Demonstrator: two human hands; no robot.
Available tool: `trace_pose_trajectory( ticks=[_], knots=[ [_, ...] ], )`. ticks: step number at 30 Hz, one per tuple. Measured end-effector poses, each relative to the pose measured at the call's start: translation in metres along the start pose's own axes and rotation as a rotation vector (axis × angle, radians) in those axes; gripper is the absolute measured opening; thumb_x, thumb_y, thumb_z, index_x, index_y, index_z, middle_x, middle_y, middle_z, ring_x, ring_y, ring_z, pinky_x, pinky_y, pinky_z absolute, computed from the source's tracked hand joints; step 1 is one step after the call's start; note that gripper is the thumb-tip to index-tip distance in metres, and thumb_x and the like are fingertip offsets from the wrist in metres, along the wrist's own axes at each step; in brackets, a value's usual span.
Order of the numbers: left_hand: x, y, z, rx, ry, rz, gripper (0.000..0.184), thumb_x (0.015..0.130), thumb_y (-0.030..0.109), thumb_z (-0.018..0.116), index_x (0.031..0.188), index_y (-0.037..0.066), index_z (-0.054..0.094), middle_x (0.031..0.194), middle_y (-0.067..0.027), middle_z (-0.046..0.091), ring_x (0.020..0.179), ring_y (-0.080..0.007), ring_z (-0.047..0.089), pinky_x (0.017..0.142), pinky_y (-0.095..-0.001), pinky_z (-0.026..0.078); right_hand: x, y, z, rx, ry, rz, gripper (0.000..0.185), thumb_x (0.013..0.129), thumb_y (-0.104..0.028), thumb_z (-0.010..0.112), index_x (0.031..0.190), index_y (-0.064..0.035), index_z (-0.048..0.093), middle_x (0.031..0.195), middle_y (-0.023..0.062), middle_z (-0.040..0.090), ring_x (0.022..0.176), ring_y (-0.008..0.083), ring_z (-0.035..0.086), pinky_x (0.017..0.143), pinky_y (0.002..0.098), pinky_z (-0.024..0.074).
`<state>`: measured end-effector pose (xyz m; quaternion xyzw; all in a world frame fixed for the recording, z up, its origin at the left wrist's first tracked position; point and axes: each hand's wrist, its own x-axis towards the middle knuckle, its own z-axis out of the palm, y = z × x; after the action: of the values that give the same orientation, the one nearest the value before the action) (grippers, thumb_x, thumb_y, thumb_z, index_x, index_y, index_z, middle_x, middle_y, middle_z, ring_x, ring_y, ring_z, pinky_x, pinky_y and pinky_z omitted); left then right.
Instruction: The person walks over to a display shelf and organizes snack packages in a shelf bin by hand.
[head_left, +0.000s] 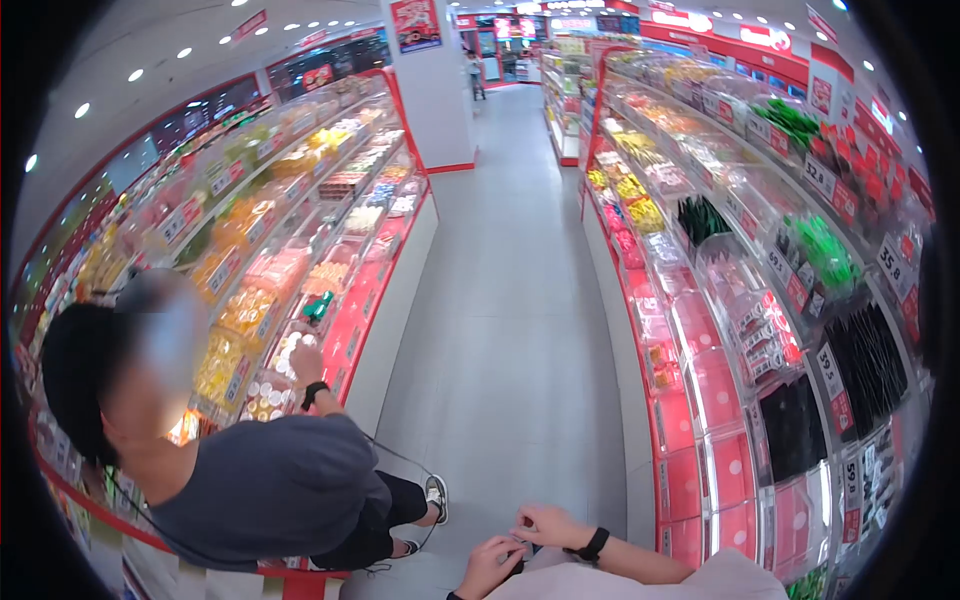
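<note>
– Reading white-and-red rectangular price cards (835, 385): which figures?
– 39.5 and 59.8, on clear-plastic-and-red shelving (733, 477).
– Hands?
– Left hand (489, 566) and right hand (548, 526) half-curled, fingertips meeting; small bluish item (527, 547) between them, type and grip impossible to tell.

Right of the grey floor (505, 290) are red trays (731, 467) with white polka dots, black packets (866, 368) and vivid green bags (828, 250). To the floor's left show yellow packs (215, 368) and another person's dark grey shirt (275, 480) and black shorts (405, 500). Beside its far stretch is a white pillar (432, 110); at its near end, a black wristband (595, 545) behind the right hand (548, 525).
</note>
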<state>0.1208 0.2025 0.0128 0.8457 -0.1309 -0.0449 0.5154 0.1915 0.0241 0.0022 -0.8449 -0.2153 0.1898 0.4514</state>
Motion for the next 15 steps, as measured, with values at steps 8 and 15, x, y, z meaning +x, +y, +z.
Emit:
trace_pose_trajectory(
  ticks=[8,15],
  knots=[
    [0.118,-0.016,-0.006,0.063,-0.067,0.083,0.012,0.078,0.011,0.072,0.090,0.008,0.074,0.088,-0.0092,0.070,0.078,-0.0233,0.067,0.073,-0.0344,0.051,0.059,0.055,-0.077,-0.142,0.164,-0.028,0.028,0.087,-0.032,0.063,0.092,-0.0053,0.054,0.085,0.0127,0.062,0.079,0.0324,0.060,0.067,0.0416,0.0469],
    [0.202,-0.063,-0.075,-0.133,0.175,-0.142,0.010,0.073,-0.002,0.073,0.084,0.000,0.073,0.080,-0.0101,0.069,0.074,-0.0185,0.065,0.069,-0.0282,0.050,0.113,0.072,-0.084,-0.082,0.167,0.142,0.024,0.088,-0.029,0.063,0.097,-0.0068,0.060,0.088,0.0113,0.065,0.080,0.0298,0.062,0.069,0.0391,0.0487]
  ],
)
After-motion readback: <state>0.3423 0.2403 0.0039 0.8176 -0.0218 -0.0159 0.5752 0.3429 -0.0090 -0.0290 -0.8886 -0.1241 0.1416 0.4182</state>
